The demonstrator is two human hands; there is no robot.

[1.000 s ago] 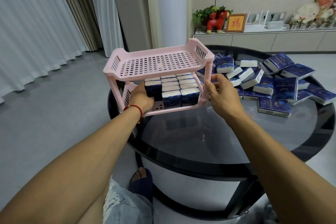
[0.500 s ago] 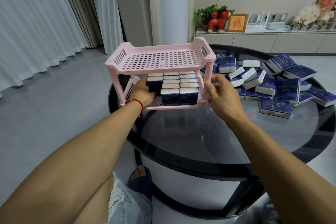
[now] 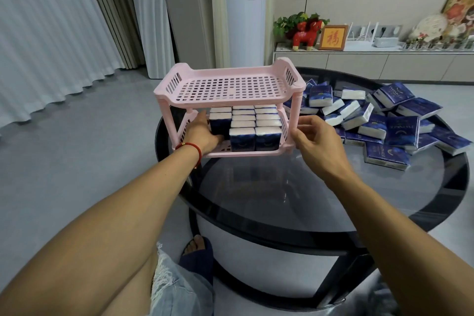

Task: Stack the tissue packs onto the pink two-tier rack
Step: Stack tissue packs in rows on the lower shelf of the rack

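Though it stands at the near-left edge of the round glass surface (image 3: 320,187), the rack (image 3: 225,84) is only half stocked: lower tier packed with upright packs (image 3: 242,137), top tier bare. Loose packs (image 3: 402,131): heap on the surface, right of the rack, some flat, some tilted.

Left hand (image 3: 202,131): reaches into the lower tier's left end, fingers laid against a pack; whether they curl round it cannot be told. Right hand (image 3: 315,136): fingers curled, pinching the rack's right front post.

Handling, judged: packs light, soft, film-wrapped and likely slippery; best gripped across the two broad faces, not squeezed. Rack light, stiff plastic, probably tippy when loaded; hold by a post or the base rim.
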